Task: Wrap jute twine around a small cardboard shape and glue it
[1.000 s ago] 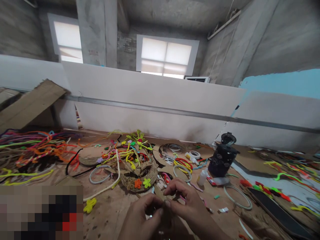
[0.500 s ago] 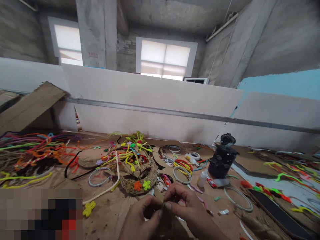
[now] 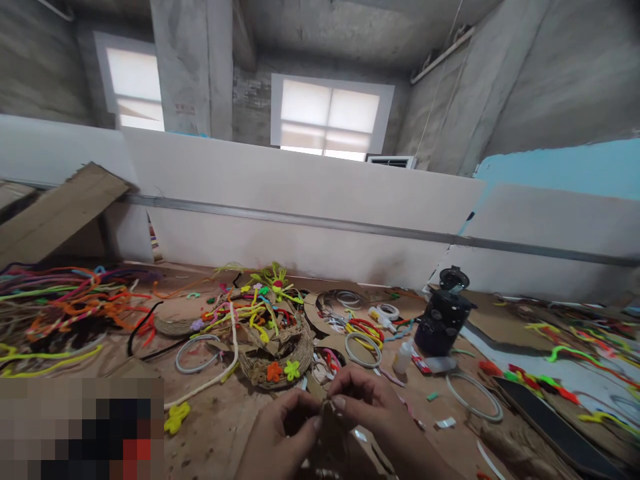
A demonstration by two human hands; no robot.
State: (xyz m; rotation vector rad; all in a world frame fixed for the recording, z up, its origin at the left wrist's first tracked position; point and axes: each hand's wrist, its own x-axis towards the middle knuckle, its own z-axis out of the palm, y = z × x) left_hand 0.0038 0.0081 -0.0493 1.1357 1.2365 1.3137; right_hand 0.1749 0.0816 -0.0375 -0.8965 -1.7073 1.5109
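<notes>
Near the bottom middle, my left hand point(image 3: 285, 427) and my right hand point(image 3: 367, 407) meet, fingertips almost touching. Both are closed in a pinch on a small brownish piece point(image 3: 326, 408), too dark and covered for me to tell its kind. Just beyond my fingers lies a twine-wrapped ring point(image 3: 305, 347) with an orange pipe-cleaner flower point(image 3: 273, 371) and a yellow-green one point(image 3: 292, 371) on its near side. A yellow pipe-cleaner flower point(image 3: 177, 417) rests on the table left of my left hand.
Loose pipe cleaners point(image 3: 100, 293) are heaped at the left. Beyond my right hand are a white hoop point(image 3: 364, 365), a small bottle point(image 3: 401, 359) and a dark lidded canister point(image 3: 443, 323). A dark phone-like slab point(image 3: 555, 427) lies at the right. A white partition point(image 3: 300, 193) stands behind.
My fingers have shifted slightly around the brownish piece, and a little more of it shows between them. The things on the table have stayed put.
</notes>
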